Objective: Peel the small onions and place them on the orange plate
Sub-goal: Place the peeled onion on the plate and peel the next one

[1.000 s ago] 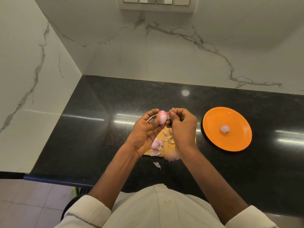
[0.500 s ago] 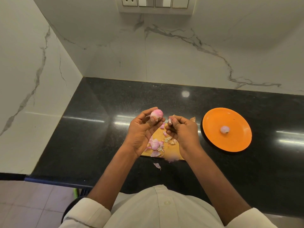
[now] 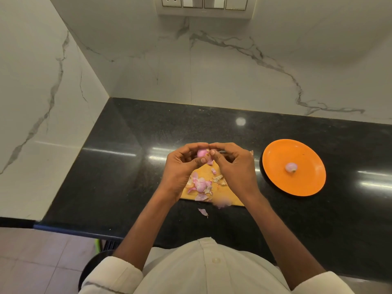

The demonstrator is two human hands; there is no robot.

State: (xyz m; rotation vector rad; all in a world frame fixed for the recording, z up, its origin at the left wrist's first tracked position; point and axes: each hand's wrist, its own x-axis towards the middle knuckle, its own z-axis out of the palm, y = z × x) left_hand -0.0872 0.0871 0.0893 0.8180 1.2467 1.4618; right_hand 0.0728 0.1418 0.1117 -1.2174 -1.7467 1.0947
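On orange plate [image 3: 275, 183] — one peeled onion [image 3: 291, 167] | both hands' grip — left hand [image 3: 180, 166], right hand [image 3: 235, 168] pinch small onion [image 3: 201, 153]

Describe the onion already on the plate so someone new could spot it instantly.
On the black counter, right of the hands, sits an orange plate. The onion lies alone near its centre, pale purple. Unlike the onion in hand or the skins on the board, nothing touches it.
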